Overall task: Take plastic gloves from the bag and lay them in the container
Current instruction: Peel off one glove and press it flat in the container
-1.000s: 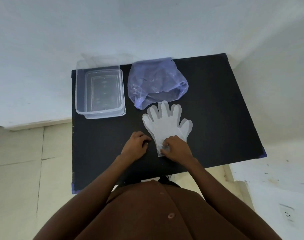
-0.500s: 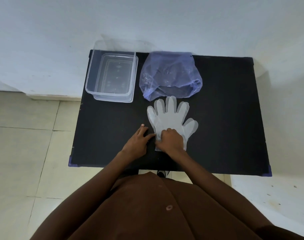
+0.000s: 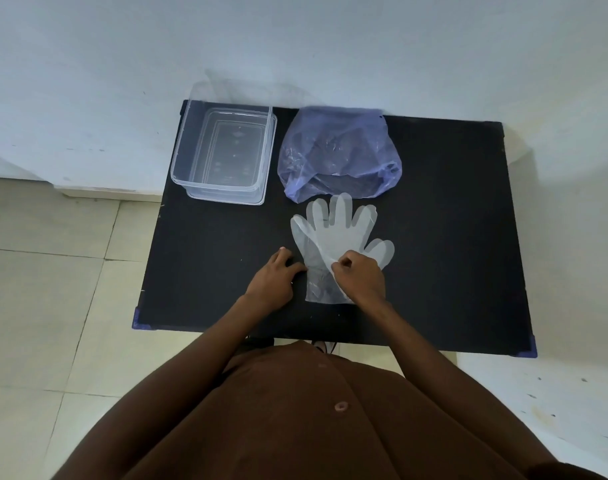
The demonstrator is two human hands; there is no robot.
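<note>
Plastic gloves [image 3: 337, 237] are lying flat on the black table [image 3: 451, 237], fingers pointing away from the person toward the wall, the fingertips reaching just up to the mouth of the bluish plastic bag [image 3: 340, 150]. They are looking like more than one thin sheet stacked together, though how many is hard to tell. The right hand [image 3: 359, 278] is resting over the cuff end, its thumb and forefinger pinching up a small fold of the top sheet near the palm area, the other fingers curled under. The left hand [image 3: 273, 280] is lying on the table just beside the gloves' left edge, its fingers held loosely together and bent, the tips touching or nearly touching the cuff. The clear container [image 3: 188, 168] is sitting at the far left corner of the table, beside the bag and well apart from the gloves, with nothing showing inside it.
</note>
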